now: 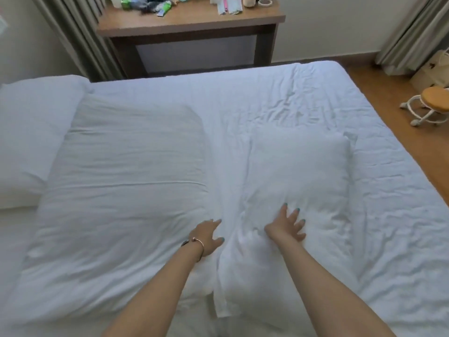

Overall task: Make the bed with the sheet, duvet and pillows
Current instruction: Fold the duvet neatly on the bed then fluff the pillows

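We cannot make out the small items on the wooden desk: they are too small and blurred, and the top edge cuts them off. The left hand hides part of its fingers in the fold between the two pillows, so their hold is unclear to us. The third pillow runs past the left edge. The stool and the bag are cut by the right edge. Both forearms leave the bottom edge. The near end of the bed lies out of frame.
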`<state>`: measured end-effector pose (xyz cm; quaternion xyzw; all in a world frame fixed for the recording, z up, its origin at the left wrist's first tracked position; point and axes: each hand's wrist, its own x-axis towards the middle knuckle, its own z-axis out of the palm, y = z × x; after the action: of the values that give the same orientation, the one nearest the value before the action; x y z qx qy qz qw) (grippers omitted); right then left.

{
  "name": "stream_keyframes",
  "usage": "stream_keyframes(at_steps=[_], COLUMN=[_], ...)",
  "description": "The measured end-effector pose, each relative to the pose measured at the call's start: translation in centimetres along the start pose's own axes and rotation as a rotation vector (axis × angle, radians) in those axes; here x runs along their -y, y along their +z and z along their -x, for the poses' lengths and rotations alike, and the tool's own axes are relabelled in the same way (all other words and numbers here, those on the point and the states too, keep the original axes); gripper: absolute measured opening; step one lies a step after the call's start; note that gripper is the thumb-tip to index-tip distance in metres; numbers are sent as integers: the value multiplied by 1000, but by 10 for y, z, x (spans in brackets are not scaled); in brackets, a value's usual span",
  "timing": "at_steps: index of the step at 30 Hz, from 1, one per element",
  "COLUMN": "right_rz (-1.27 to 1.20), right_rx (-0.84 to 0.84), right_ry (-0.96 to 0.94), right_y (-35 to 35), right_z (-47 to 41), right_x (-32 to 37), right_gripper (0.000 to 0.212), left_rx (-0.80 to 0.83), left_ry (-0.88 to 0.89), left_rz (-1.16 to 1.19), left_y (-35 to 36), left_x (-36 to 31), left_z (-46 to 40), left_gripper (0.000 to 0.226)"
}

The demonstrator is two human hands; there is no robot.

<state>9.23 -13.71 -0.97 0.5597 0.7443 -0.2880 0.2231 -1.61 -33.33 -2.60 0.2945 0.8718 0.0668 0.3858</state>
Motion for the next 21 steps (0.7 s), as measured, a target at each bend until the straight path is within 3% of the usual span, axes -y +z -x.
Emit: stream_keyframes(at_steps=[4, 7, 10, 12, 15, 18, 21], right_rz=[-12, -78, -44, 20, 28, -24, 75], right_rx=[118, 302, 370, 328, 80, -37, -129], right_ry=[-344, -498, -534, -508, -365, -283, -211], right_y=[35, 68, 101, 125, 159, 187, 203], right_z=[33, 66, 95, 109, 112, 115, 119], right_x=[63, 109, 151, 173, 174, 147, 131], right_gripper=[89, 94, 99, 105, 116, 121, 119], left_rx=[-414, -432, -377, -399, -387, -378, -374], left_ry=[-213, -432, -549, -607, -662, -635, -549], left_rz=[-36, -8, 71, 181, 230, 227, 261], left_y=[-46, -63, -69, -70, -62, -53, -45], left_x=[101, 171, 226, 261, 311, 358, 395], left_z=[39, 71, 93, 108, 126, 141, 148], left_gripper=[71, 81, 95, 109, 125, 131, 133])
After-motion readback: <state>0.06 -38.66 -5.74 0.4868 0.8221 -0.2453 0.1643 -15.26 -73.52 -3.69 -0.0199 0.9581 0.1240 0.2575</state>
